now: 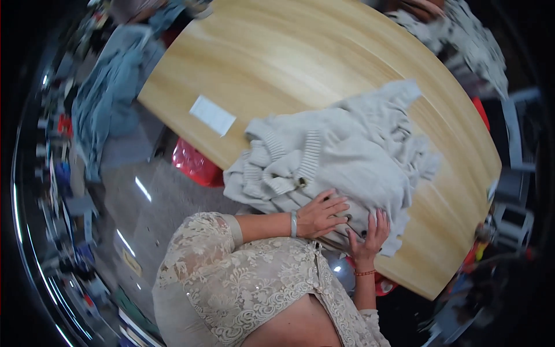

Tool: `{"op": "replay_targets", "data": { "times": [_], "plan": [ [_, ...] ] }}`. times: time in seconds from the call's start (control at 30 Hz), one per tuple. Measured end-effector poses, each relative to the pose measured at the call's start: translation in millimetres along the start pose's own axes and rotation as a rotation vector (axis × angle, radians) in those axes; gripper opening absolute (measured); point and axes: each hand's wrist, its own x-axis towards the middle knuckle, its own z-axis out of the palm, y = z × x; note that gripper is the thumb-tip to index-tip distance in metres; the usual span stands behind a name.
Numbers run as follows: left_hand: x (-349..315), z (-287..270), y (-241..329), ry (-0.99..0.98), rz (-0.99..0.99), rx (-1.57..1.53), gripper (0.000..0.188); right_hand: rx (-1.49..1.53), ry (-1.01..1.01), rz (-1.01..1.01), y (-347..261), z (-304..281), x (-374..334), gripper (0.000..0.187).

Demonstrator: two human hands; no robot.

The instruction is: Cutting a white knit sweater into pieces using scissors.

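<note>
A light grey knitted cardigan (352, 153) lies rumpled across the near part of the wooden table (248, 58). Its ribbed bands are bunched at the left, and a few dark buttons show along it. My left hand (319, 216), with a pale bangle at the wrist, rests on the cloth near the table's front edge, fingers stretched out to the right. Just right of it, my right hand (369, 236), wearing a beaded bracelet, touches the same cloth with fingers spread and pointing away from me. Neither hand grips the fabric.
A white paper slip (213, 115) lies on the table left of the cardigan. Red stools (195, 163) stick out from under the edge. Blue-grey clothes (110, 104) hang over a seat at the left. Someone in patterned clothing (462, 43) is at the far right.
</note>
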Motion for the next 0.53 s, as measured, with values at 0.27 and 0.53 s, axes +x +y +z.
{"op": "replay_targets", "data": {
  "times": [0.27,0.53],
  "plan": [
    [-141.9,-41.5,-0.8,0.632,-0.696,0.231,0.039,-0.151,-0.283,-0.278,-14.4,67.0,81.9,0.076],
    [-197.8,37.1,24.7,0.933,-0.991,-0.06,0.036,-0.203,-0.31,-0.404,4.7,81.1,84.0,0.077]
  ]
}}
